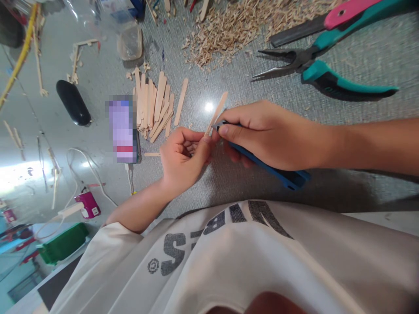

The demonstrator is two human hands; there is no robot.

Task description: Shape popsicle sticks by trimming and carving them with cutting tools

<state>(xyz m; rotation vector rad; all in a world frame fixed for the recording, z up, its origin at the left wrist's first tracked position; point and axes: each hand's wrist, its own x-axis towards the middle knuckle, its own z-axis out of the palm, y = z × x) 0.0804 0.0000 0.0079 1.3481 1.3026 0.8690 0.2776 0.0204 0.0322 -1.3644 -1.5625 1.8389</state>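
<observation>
My left hand (183, 159) pinches the lower end of a wooden craft stick (220, 106), which slants up and to the right. In my right hand (271, 135) is a blue utility knife (273, 168), gripped near its front. The knife's tip meets the stick just above my left thumb, and my right fingers partly cover the blade. A heap of craft sticks (150, 104) lies beyond my left hand, with one single stick (181, 101) a little apart from it. Another stick (152, 154) shows partly behind my left hand.
Wood shavings (225, 32) are piled at the back. Teal-handled long-nose pliers (304, 59) and a pink-handled tool (347, 15) lie back right. A phone (122, 131) with a cable, a black oval case (73, 102), a plastic container (130, 41) and a purple power adapter (88, 205) are leftward.
</observation>
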